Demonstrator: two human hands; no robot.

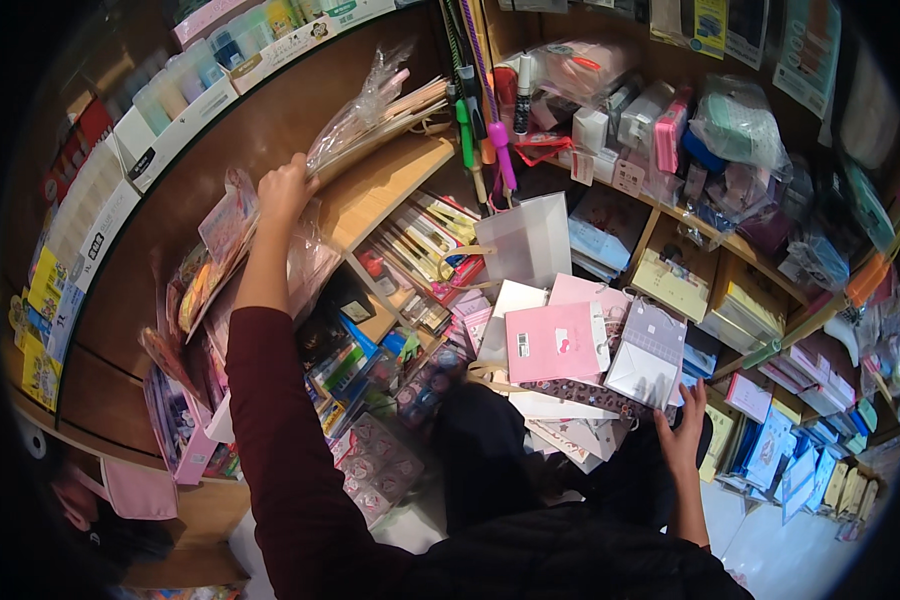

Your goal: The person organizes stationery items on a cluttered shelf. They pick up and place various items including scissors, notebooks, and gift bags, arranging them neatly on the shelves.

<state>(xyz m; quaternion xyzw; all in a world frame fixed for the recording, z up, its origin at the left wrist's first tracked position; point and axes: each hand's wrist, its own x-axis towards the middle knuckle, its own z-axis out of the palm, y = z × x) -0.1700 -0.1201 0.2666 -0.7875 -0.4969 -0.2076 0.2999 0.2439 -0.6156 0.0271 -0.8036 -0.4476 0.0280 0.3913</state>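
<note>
My left hand reaches up to a wooden shelf, its fingers curled around the near end of a stack of flat paper items partly in clear plastic. A pile of paper gift bags lies across my lap. On top are a pink gift bag and a grey-and-white gift bag. A translucent white bag with a beige handle stands behind them. At the pile's right edge rests my right hand, its fingers apart and holding nothing; whether it touches the pile is hard to tell.
Glue sticks in white boxes line the upper left shelf. Packaged brushes fill a lower compartment. Plastic-wrapped goods crowd the right shelf, above cubbies of notebooks. Hanging cords and pens come down at the centre.
</note>
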